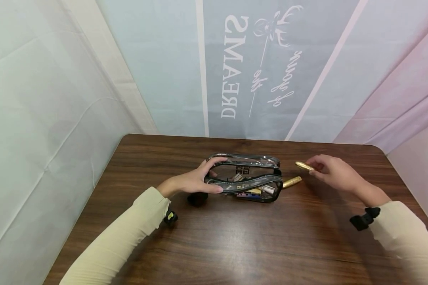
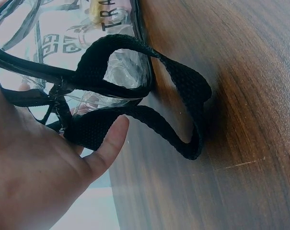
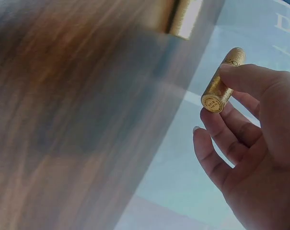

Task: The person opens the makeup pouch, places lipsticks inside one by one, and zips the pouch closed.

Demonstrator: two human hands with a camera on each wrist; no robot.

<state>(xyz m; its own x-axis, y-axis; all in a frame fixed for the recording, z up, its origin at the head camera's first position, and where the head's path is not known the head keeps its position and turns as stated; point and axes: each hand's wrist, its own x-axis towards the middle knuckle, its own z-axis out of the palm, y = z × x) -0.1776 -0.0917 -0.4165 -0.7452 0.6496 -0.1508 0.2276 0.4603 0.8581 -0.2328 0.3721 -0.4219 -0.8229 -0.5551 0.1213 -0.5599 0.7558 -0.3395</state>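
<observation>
A clear cosmetic pouch [image 1: 249,186] with black piping lies on the table, its top gaping. My left hand [image 1: 192,180] holds the pouch's left end, the thumb on the near rim and the fingers at the far one. In the left wrist view a black strap loop [image 2: 183,86] sticks out beside the thumb. Silver and gold tubes show through the plastic. Right of the pouch, my right hand [image 1: 337,172] pinches a gold lipstick tube [image 3: 221,88] between thumb and fingers, above the table. A second gold tube [image 1: 292,182] lies close against the pouch's right end.
The dark wooden table [image 1: 214,245] reaches back to a printed cloth backdrop [image 1: 178,71]. Pale cloth [image 1: 50,99] hangs on the left, pinkish cloth [image 1: 406,91] on the right. Black bands with small devices [image 1: 364,219] sit on the wrists.
</observation>
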